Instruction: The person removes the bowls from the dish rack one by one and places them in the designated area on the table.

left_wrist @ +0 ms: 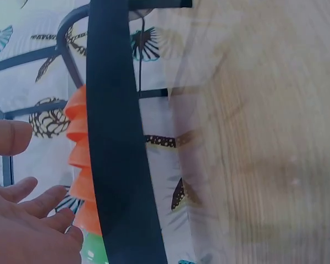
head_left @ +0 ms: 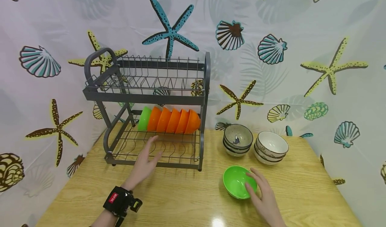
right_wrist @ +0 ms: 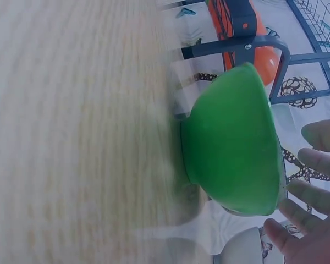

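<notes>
A green bowl (head_left: 236, 179) sits upright on the table. My right hand (head_left: 265, 195) reaches over its right side, fingers spread and loosely bent; in the right wrist view the fingertips (right_wrist: 294, 190) are close to the rim. My left hand (head_left: 144, 165) is held out in front of the dish rack (head_left: 153, 165), its fingers parted and nothing in them. On the rack's lower level, orange bowls (head_left: 193, 122) stand on their sides in a nested row, with another green bowl (head_left: 144, 119) at the left end.
Two stacks of patterned bowls, one grey (head_left: 237, 138) and one white (head_left: 272, 145), stand behind the green bowl on the wooden table (head_left: 187, 200). The rack's upper wire shelf (head_left: 150, 82) holds no dishes. A printed cloth (head_left: 196, 15) hangs behind.
</notes>
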Action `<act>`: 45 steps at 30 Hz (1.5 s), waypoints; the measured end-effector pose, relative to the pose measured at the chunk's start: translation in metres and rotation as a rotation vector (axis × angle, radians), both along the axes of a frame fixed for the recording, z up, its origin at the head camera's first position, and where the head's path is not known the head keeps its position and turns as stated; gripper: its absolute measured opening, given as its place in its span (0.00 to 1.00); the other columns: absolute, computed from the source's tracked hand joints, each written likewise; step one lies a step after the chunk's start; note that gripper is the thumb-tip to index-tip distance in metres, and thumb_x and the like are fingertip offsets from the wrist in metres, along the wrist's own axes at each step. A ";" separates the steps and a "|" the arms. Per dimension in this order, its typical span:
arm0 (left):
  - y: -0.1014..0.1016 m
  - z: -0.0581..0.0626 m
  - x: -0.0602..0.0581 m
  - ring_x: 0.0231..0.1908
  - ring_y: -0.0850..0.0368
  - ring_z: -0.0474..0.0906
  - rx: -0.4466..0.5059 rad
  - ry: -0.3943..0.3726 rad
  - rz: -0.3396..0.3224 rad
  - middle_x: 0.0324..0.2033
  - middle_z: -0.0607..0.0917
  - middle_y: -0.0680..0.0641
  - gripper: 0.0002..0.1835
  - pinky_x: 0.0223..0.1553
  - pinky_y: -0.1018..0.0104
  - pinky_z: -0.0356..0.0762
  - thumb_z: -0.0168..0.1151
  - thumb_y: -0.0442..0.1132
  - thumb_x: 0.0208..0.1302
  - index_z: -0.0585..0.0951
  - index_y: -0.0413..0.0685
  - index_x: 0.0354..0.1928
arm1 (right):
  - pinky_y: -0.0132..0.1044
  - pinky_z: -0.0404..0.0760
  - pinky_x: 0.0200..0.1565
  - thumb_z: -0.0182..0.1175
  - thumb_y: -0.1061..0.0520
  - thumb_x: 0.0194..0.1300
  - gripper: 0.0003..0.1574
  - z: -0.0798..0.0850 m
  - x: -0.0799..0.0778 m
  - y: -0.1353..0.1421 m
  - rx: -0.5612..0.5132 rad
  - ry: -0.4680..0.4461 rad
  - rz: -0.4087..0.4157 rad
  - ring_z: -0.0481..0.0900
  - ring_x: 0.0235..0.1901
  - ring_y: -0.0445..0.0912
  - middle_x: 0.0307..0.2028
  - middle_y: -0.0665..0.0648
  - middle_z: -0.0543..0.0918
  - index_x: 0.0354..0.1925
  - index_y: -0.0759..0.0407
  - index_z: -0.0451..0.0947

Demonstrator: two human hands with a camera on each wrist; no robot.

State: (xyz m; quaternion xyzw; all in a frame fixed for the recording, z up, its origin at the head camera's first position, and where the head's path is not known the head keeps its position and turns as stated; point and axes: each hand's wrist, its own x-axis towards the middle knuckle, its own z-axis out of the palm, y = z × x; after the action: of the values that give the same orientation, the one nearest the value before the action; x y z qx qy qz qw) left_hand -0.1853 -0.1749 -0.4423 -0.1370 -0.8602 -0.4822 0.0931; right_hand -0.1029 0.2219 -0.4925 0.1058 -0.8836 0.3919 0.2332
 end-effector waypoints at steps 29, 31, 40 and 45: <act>-0.046 0.032 -0.075 0.80 0.38 0.38 0.157 -0.220 0.152 0.80 0.41 0.36 0.39 0.79 0.38 0.44 0.46 0.43 0.80 0.40 0.41 0.80 | 0.24 0.58 0.75 0.67 0.72 0.52 0.31 -0.017 0.012 -0.036 0.016 0.363 0.372 0.66 0.72 0.40 0.62 0.68 0.78 0.56 0.61 0.80; -0.048 0.033 -0.080 0.80 0.38 0.37 0.177 -0.232 0.152 0.80 0.40 0.36 0.39 0.79 0.38 0.46 0.46 0.43 0.80 0.39 0.40 0.80 | 0.26 0.58 0.75 0.67 0.70 0.54 0.31 -0.017 0.012 -0.037 0.016 0.387 0.392 0.66 0.73 0.41 0.62 0.69 0.78 0.57 0.61 0.80; -0.049 0.039 -0.095 0.79 0.35 0.39 0.223 -0.265 0.161 0.79 0.44 0.32 0.38 0.79 0.40 0.48 0.45 0.44 0.80 0.41 0.38 0.79 | 0.26 0.56 0.76 0.67 0.71 0.51 0.30 -0.018 0.017 -0.043 0.015 0.361 0.426 0.62 0.75 0.40 0.66 0.65 0.76 0.56 0.66 0.79; -0.050 0.039 -0.107 0.78 0.33 0.45 0.173 -0.299 0.171 0.78 0.46 0.29 0.36 0.77 0.41 0.53 0.42 0.43 0.81 0.41 0.34 0.79 | 0.27 0.56 0.76 0.67 0.68 0.56 0.26 -0.018 0.016 -0.045 0.004 0.379 0.451 0.62 0.75 0.41 0.67 0.64 0.75 0.55 0.68 0.79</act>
State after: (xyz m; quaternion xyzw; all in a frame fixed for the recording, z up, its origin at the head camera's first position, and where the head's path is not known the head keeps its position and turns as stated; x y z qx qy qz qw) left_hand -0.2927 -0.2244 -0.4035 0.0184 -0.8284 -0.5596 0.0166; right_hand -0.0864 0.1772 -0.5108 0.3713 -0.7794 0.4051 0.3010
